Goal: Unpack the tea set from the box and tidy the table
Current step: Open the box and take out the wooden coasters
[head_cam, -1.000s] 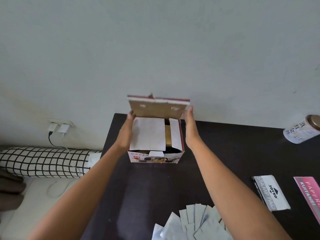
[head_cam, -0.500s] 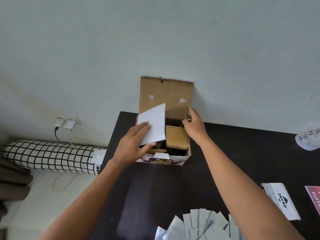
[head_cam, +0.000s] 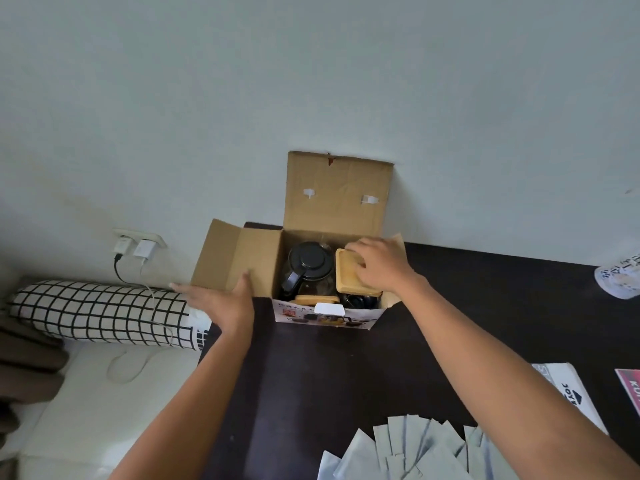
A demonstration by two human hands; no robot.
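Observation:
The cardboard box (head_cam: 337,192) stands open at the back of the dark table (head_cam: 329,379), its lid upright against the wall. Inside on the left sits a glass teapot with a black lid (head_cam: 309,263). To its right lies a flat bamboo tray (head_cam: 349,273), and my right hand (head_cam: 379,266) rests on it with fingers curled over its far edge. My left hand (head_cam: 221,299) is flat and open, pressing the left side flap (head_cam: 235,259) outward. More dark pieces near the box's front are hard to make out.
Several grey paper envelopes (head_cam: 415,452) lie fanned at the near edge. A stamp pad box (head_cam: 575,396) and a pink packet (head_cam: 630,389) lie at the right, a white jar (head_cam: 620,277) at far right. A checked bolster (head_cam: 100,311) and plugged chargers (head_cam: 136,249) are left of the table.
The box's inner flaps have been folded out to the sides, uncovering the teapot. My left hand moved from the white flap to the left flap; my right hand settled on the bamboo tray.

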